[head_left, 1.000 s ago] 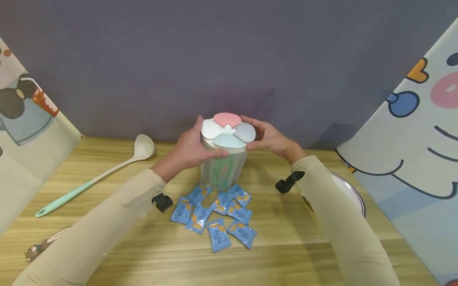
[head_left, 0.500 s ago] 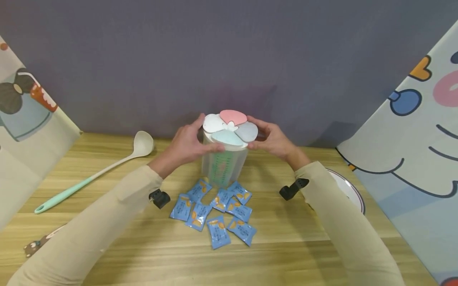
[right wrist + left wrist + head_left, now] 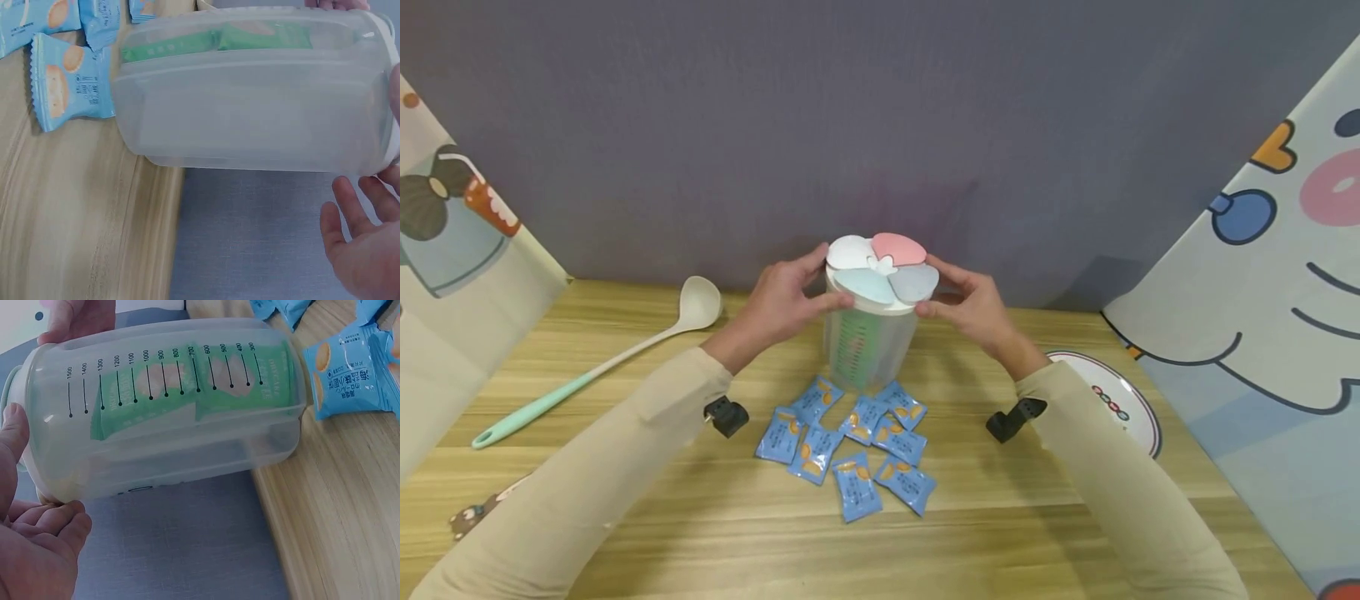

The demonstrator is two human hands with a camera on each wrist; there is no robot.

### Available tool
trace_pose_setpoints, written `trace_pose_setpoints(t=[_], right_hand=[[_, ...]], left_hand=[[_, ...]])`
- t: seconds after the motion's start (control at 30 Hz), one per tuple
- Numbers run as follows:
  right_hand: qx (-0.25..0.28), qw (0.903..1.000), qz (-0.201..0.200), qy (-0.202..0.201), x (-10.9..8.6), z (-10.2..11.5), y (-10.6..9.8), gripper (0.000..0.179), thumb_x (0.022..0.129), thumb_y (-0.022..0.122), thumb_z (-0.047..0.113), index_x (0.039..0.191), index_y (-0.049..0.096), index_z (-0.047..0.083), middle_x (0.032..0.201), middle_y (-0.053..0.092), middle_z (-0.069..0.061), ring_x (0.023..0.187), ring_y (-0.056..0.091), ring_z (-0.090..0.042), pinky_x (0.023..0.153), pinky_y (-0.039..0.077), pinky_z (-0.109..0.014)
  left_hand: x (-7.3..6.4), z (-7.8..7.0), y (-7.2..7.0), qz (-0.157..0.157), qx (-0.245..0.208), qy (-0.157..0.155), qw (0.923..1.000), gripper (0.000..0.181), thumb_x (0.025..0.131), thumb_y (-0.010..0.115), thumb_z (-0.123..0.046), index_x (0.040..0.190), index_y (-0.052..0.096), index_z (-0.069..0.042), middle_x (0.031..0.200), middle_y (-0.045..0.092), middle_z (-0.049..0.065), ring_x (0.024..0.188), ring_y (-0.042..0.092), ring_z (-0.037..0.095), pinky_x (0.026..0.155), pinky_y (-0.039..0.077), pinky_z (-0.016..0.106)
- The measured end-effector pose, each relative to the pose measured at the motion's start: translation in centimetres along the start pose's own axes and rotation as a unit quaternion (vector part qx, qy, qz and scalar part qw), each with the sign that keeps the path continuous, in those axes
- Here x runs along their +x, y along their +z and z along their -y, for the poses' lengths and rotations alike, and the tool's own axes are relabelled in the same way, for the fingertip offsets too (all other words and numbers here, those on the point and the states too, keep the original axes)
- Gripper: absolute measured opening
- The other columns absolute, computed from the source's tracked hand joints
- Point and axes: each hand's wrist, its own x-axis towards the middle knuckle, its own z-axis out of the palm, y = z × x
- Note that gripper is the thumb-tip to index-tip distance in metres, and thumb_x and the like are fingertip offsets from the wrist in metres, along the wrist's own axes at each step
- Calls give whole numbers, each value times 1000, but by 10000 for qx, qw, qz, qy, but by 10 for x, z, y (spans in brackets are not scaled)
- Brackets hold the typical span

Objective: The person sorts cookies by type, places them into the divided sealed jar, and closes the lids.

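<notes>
A translucent food storage canister [image 3: 886, 350] stands upright on the table near the back wall. Its lid [image 3: 867, 286] has white, pink, grey and mint petals. With the thumb in front and fingers behind, my left hand [image 3: 775, 304] grips the left side at lid height. Opposite it, my right hand [image 3: 981, 312] holds the lid's rim between thumb and index finger; its other fingers spread loose in the right wrist view. Green snack packets [image 3: 247, 381] show through one section of the canister, behind a printed scale. An adjoining section [image 3: 250, 112] looks empty.
Several blue snack packets [image 3: 857, 487] lie in front of the canister. A ladle [image 3: 700, 304] with a mint handle rests at left. At right, a round plate [image 3: 1138, 408] is partly behind the right sleeve. A brown bear-shaped item [image 3: 467, 521] sits by the left sleeve.
The canister has turned clockwise seen from above: the pink petal moved right, the mint petal and the green packets left. Both hands stay on it. More of the plate shows.
</notes>
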Motion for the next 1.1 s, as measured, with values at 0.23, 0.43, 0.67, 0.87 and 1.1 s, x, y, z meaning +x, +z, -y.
trace_pose_setpoints(t=[0.23, 0.43, 0.67, 0.87, 1.1], right_hand=[[-424, 9962, -467, -593, -6, 0, 4, 52, 74, 75, -8, 123, 60, -4, 121, 60, -18, 96, 62, -23, 77, 55, -34], [-768, 9870, -858, -1118, -19, 21, 13, 41, 73, 73, -14, 112, 61, -14, 118, 59, -27, 90, 60, -40, 70, 54, -23], [-1083, 9789, -1207, -1244, -26, 33, 22, 35, 72, 77, -10, 106, 65, -12, 112, 62, -25, 75, 61, -29, 56, 48, -19], [-1283, 9699, -1515, -1408, -30, 39, 31, 33, 71, 81, -3, 100, 69, -10, 104, 65, -23, 69, 60, -32, 50, 43, -18], [-1426, 9641, -1609, -1560, -35, 43, 39, 32, 72, 79, -4, 101, 68, -11, 101, 63, -26, 63, 53, -37, 48, 38, -14]], left_hand=[[-4, 5, -2, -167, -328, 36, 9993, 69, 84, 72, -24, 140, 41, 1, 140, 42, 13, 120, 51, 25, 100, 42, 37], [-6, 9, -1, -303, -758, 74, 9966, 56, 87, 68, -18, 136, 47, 0, 136, 48, 12, 114, 56, 22, 90, 49, 31], [-7, 11, 0, -659, -696, 206, 9952, 44, 90, 66, -16, 129, 54, 1, 122, 59, 13, 103, 63, 23, 83, 54, 31], [-6, 12, 0, -897, -569, 279, 9939, 39, 91, 64, -14, 126, 57, 1, 120, 60, 13, 105, 62, 23, 82, 54, 30], [-6, 12, 1, -992, -550, 171, 9934, 36, 92, 62, -12, 126, 57, 0, 122, 59, 12, 104, 62, 21, 81, 54, 28]])
